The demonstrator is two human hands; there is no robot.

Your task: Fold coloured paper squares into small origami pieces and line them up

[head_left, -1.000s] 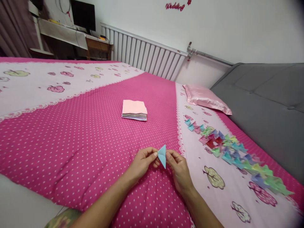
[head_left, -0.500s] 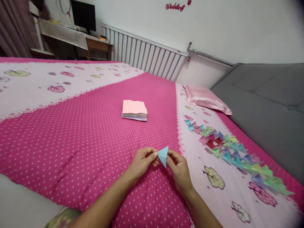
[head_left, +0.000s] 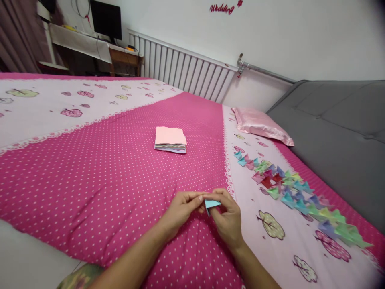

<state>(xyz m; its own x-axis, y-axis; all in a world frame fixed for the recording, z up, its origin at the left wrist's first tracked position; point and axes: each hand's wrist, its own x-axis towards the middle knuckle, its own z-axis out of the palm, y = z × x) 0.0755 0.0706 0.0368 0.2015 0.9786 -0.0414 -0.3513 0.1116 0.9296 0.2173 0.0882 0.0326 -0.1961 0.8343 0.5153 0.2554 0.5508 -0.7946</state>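
Observation:
A small light-blue folded paper piece (head_left: pixel 211 203) is pinched between both hands just above the pink dotted bedspread (head_left: pixel 120 172). My left hand (head_left: pixel 183 208) grips its left side with thumb and fingers closed. Closed over its top and right side is my right hand (head_left: pixel 227 214), which hides most of the paper. A stack of square coloured paper sheets (head_left: pixel 170 139), pink on top, lies further out on the bed. A long row of several folded paper pieces (head_left: pixel 294 192) in blue, green, pink and red lies to the right on the pale border.
A pink satin pillow (head_left: pixel 260 125) lies by the grey padded headboard (head_left: pixel 339 136) on the right. A white radiator (head_left: pixel 183 68) runs along the far wall. A desk with a dark monitor (head_left: pixel 106 19) stands at the back left.
The blue paper stood up as a triangle between my fingertips; now it is tipped flat and lower, with my right hand folded over it.

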